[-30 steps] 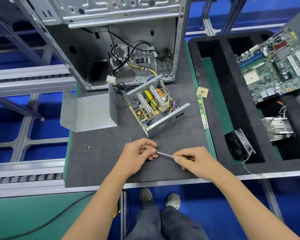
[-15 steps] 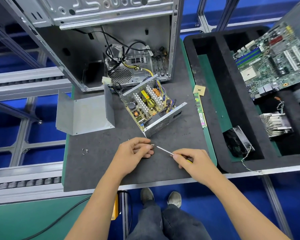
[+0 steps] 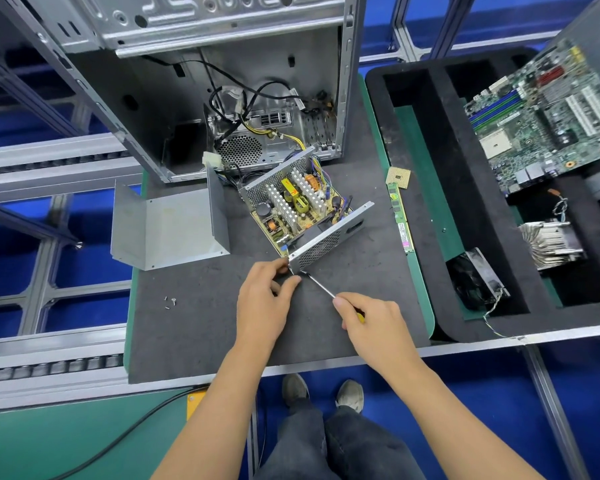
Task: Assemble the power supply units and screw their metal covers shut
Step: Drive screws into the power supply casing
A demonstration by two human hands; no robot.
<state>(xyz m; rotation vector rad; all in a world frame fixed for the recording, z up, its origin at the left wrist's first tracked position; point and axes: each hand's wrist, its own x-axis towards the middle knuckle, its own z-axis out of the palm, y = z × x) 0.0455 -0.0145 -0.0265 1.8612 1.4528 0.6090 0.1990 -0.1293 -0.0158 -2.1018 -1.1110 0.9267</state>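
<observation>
The open power supply unit (image 3: 302,209) sat on the grey table (image 3: 194,327) just in front of the empty computer case (image 3: 201,98), its circuit board and heat sinks exposed. Its bent metal cover (image 3: 167,226) lay apart to the left, not yet fitted. A few loose screws (image 3: 171,301) lay on the table nearer the front edge, well apart from the unit.

The left hand (image 3: 262,299) was at the unit's near corner, its grip pressed together, thumb and forefinger pinching close to the driver tip; whether a screw sat between them was too small to tell. The right hand (image 3: 371,323) held the screwdriver (image 3: 321,287), fingers curled round the yellow handle, with the thin shaft angled up and left to the base of the perforated end plate.

The step in hand looked like driving or seating a screw at that lower corner, part of fixing the unit's inside before closing it. The next move would likely call for keeping the tip seated and square while turning, with the left hand steadying. After that, the cover would have to be brought over and screwed down.
</observation>
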